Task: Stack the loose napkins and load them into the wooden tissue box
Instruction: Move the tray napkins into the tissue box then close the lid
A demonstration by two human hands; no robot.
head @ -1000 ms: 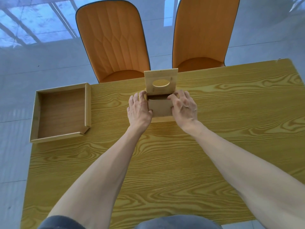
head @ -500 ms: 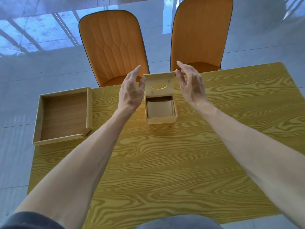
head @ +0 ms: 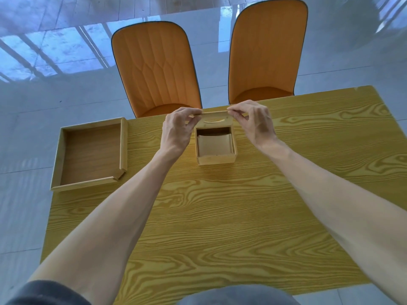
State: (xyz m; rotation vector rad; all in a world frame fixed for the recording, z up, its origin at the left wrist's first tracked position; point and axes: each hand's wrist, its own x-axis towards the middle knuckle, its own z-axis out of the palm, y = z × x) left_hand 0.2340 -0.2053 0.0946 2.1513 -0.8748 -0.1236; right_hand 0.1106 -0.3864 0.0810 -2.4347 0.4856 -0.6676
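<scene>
The small wooden tissue box (head: 215, 160) stands open near the table's far edge. A stack of beige napkins (head: 214, 145) lies flat inside it. Its hinged lid (head: 214, 119), with an oval slot, leans toward me over the back of the box. My left hand (head: 177, 130) pinches the lid's upper left corner. My right hand (head: 253, 121) pinches the upper right corner. Both hands sit above and behind the box opening.
An empty wooden tray (head: 123, 148) lies at the table's left end, overhanging the edge. Two orange chairs (head: 156, 69) (head: 266, 51) stand behind the yellow wood-grain table (head: 220, 216). The floor around is glossy grey tile.
My hands left the napkins pressed in the box, rose with fingers spread beside the lid, and now grip its top corners. The lid has tipped forward from upright.
</scene>
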